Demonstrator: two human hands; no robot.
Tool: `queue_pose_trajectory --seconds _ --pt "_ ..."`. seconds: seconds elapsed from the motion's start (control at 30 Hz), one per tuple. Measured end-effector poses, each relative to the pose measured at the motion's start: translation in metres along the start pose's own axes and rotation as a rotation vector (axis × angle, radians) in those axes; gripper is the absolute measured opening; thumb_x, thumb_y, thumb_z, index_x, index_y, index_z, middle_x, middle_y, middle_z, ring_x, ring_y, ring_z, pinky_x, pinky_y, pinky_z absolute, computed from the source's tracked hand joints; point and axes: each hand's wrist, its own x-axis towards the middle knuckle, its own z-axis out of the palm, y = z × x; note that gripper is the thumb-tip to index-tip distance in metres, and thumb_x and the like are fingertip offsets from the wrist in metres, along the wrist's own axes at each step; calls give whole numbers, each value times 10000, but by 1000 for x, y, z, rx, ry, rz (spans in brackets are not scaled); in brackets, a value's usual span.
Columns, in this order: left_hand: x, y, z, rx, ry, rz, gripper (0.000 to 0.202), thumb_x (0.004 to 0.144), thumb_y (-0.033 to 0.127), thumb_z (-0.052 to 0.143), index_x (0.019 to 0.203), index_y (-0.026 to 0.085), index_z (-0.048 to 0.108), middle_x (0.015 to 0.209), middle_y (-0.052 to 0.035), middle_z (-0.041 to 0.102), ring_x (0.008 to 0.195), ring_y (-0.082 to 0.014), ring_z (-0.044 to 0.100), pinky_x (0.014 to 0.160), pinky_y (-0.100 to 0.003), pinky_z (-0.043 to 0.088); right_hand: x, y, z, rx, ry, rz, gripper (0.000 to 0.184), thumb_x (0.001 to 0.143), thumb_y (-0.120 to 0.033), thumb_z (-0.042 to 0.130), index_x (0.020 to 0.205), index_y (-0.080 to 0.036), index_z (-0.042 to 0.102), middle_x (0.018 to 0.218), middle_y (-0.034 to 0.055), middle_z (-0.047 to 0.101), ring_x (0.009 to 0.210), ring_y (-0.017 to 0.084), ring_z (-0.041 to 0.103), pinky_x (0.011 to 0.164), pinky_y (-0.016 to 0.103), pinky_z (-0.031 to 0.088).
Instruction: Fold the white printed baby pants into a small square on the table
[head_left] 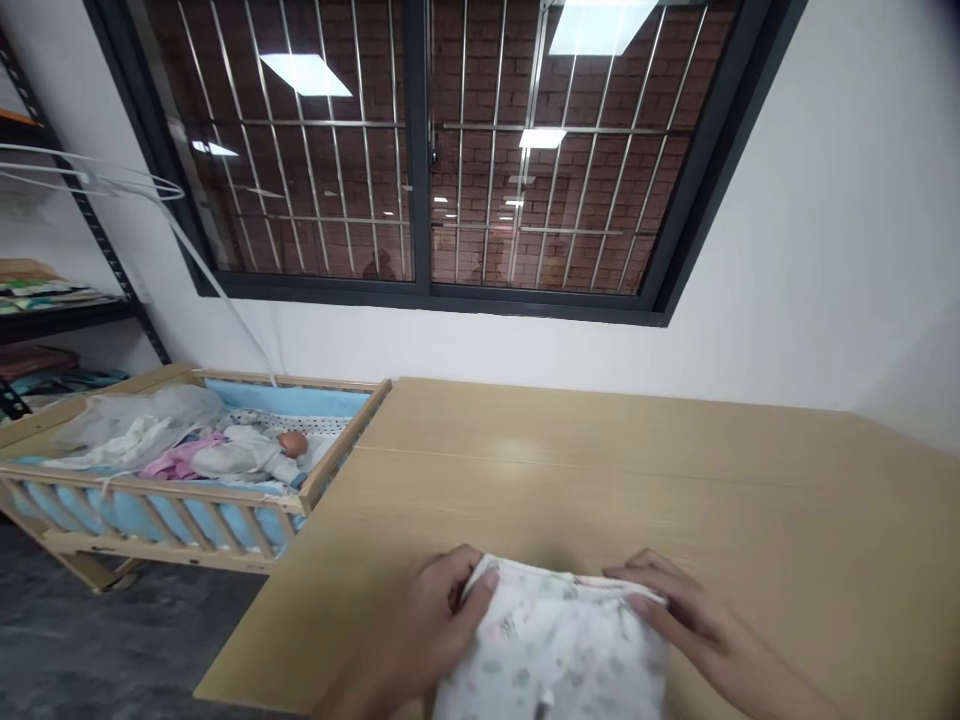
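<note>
On the near side of the desk (615,490), head view: lying low and central, cut off by the bottom edge, a white cloth (562,640) with small green and pinkish print, layered along its far edge. Pinched at the far left corner by the left hand (431,615), nearly closed, with thumb on top and fingers curled in behind. Held at the far right corner by the right hand (686,615), looser, with thumb over the edge and fingers longer and only slightly bent. Standing just beyond the desk's left side, a wooden crib (157,490) lined in light blue. Inside it, lying near the right end, a small baby-like figure (255,455) in pale clothes, next to pink fabric (180,458) and gauzy white netting (165,408). Rising above the crib, a white wire stand (214,280). Stacked with folded textiles at far left, a dark-framed rack (67,322). Set in the white wall behind, a barred window (420,290) facing brick. Underfoot, grey floor (150,640).
</note>
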Motion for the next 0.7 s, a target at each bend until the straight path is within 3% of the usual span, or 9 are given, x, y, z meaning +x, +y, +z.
queue_pose_trajectory --seconds 0.1,0.2,0.3,0.5,0.7 --pt "30 -39 0 121 -12 27 349 980 459 363 714 242 427 684 26 532 679 -164 514 635 -292 354 52 15 26 1 -37 -3 317 961 -485 573 1156 -306 748 1066 104 712 963 330 670 837 446 562" --pt "62 -83 10 214 -8 71 324 999 389 334 779 232 512 840 -19 631 861 -195 584 770 -303 420 95 52 52 -8 6 6 279 907 -442 593 1036 -239 734 993 91 727 873 314 667 769 430 551" --pt "95 -113 18 278 -1 72 309 1004 327 350 846 214 589 981 -50 673 996 -200 601 877 -306 437 132 90 72 -14 69 -57 227 895 -387 552 925 -213 695 861 62 708 793 286 654 729 404 539" --pt "173 -127 24 360 31 -69 208 999 296 461 976 182 634 1036 -73 694 1008 -197 622 871 -307 456 213 137 81 -139 278 -86 201 843 -256 507 908 -193 687 940 83 692 980 289 647 924 413 512" --pt "227 -124 30 422 43 -196 277 988 410 576 1097 163 638 1083 -57 670 992 -205 640 918 -430 523 274 161 79 -198 296 59 213 755 -160 568 887 -175 734 948 96 714 1030 287 649 981 377 473"
